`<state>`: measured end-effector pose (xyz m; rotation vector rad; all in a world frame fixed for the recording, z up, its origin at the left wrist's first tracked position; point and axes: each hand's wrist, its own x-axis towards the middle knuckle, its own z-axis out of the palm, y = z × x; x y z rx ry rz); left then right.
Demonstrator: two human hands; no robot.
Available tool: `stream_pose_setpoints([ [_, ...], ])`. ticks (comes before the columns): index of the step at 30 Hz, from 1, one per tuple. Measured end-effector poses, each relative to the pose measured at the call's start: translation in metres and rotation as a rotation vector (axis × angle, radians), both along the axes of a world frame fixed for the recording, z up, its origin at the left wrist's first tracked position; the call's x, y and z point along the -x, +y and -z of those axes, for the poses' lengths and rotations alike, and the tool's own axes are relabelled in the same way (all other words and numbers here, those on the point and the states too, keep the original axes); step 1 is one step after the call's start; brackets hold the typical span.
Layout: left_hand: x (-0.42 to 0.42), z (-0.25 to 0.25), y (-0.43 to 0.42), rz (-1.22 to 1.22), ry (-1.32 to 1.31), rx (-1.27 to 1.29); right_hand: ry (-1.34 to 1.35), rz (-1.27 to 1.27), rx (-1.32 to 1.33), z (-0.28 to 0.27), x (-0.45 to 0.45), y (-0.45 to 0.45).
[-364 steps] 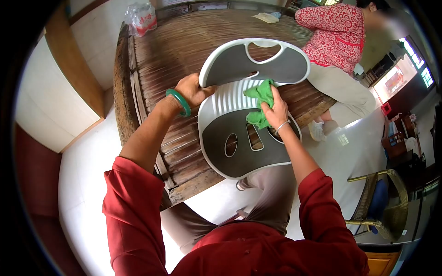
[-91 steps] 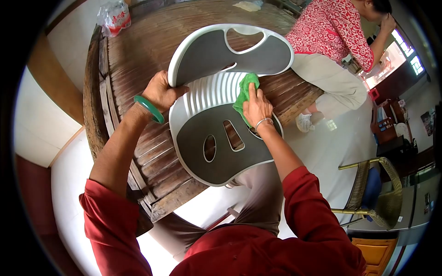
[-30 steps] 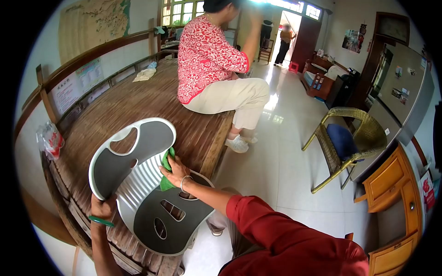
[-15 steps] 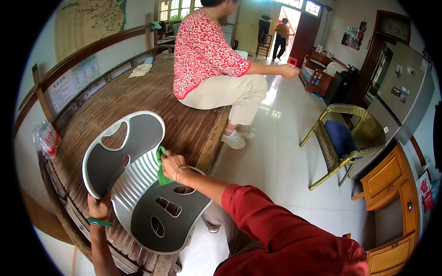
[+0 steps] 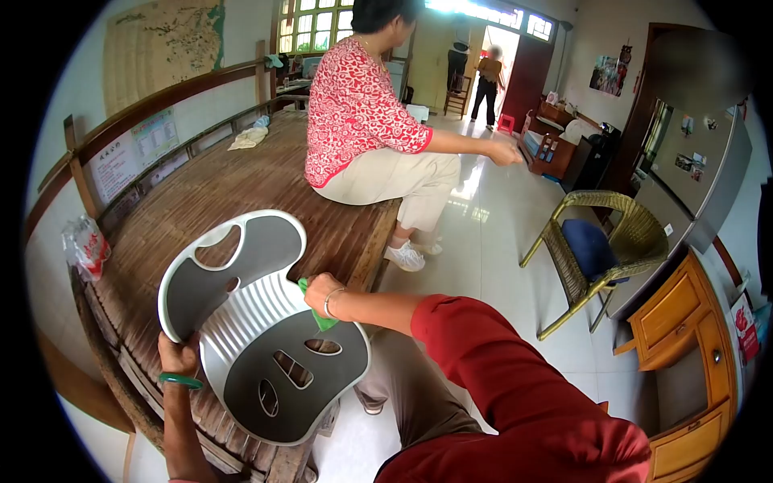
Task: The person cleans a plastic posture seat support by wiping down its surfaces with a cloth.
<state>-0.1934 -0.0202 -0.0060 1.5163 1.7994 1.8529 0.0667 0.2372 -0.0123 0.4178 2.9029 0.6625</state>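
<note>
A slatted bamboo bed (image 5: 241,173) is filling the left side, with a person in a red-and-white patterned top (image 5: 362,105) sitting on its edge. A molded gray-and-white seat shell (image 5: 266,249) is lying over the bed's near end. The left hand (image 5: 179,355) is gripping its left rim; the right hand (image 5: 323,295) is clutching a green cloth (image 5: 325,323) at the right rim, beside the ribbed white middle.

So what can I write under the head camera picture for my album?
Left hand gripping a gray-and-white seat, right hand holding a green cloth at its edge, by a slatted bamboo bed.
</note>
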Motion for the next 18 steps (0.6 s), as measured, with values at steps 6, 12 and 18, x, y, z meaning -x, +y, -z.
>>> stream_pose_setpoints([
  [6,-0.011,-0.011,-0.002,-0.071,0.047,0.064,0.167,0.194,0.250,-0.020,-0.025,0.000],
  [12,-0.025,-0.026,-0.006,0.079,-0.326,0.077,1.136,0.478,0.826,-0.002,0.015,0.012],
  [18,-0.032,-0.033,-0.002,0.099,0.026,0.074,1.379,0.365,1.042,0.054,0.065,-0.013],
])
